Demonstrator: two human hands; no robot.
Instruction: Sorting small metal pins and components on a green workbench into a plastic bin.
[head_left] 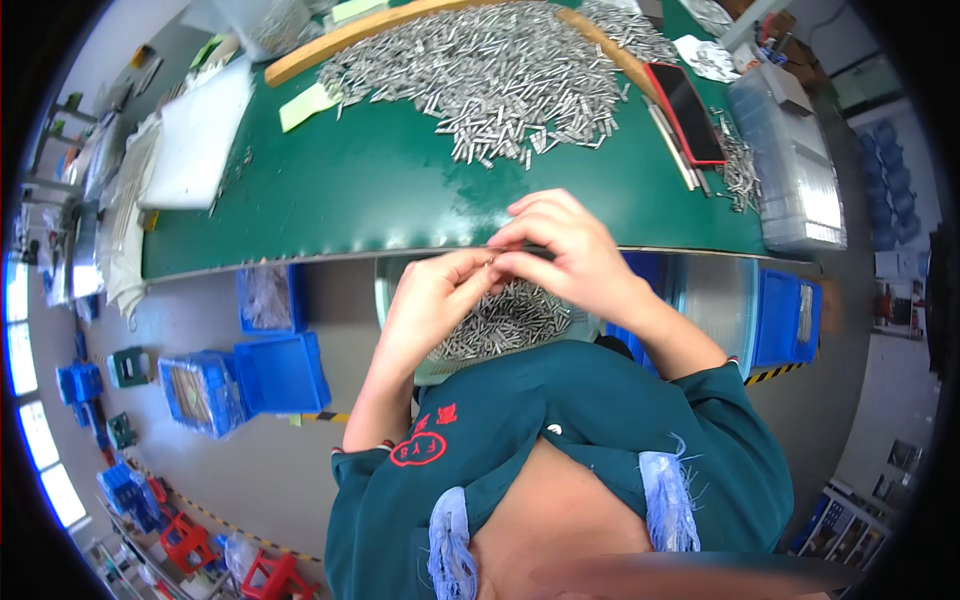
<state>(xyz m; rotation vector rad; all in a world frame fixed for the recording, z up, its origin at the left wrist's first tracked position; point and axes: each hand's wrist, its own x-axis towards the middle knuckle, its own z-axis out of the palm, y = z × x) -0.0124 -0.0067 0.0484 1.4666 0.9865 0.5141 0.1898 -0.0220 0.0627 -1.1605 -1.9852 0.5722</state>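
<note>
My left hand (428,292) and my right hand (568,250) meet at the front edge of the green table (340,190), fingertips pinched together. Whatever lies between them is too small and covered to make out. Just below the hands, a pale green basket (382,290) holds many small silvery metal pins (515,325); my hands and wrists hide part of it. On the tabletop beyond, a broad heap of similar short metal pins (500,80) spreads out.
Wooden strips (345,42) border the heap. At the right lie a red-edged phone (686,112), thin rods (672,148) and a clear plastic box (790,160). White sheets (198,135) cover the table's left end. Blue bins (282,372) stand on the floor at left.
</note>
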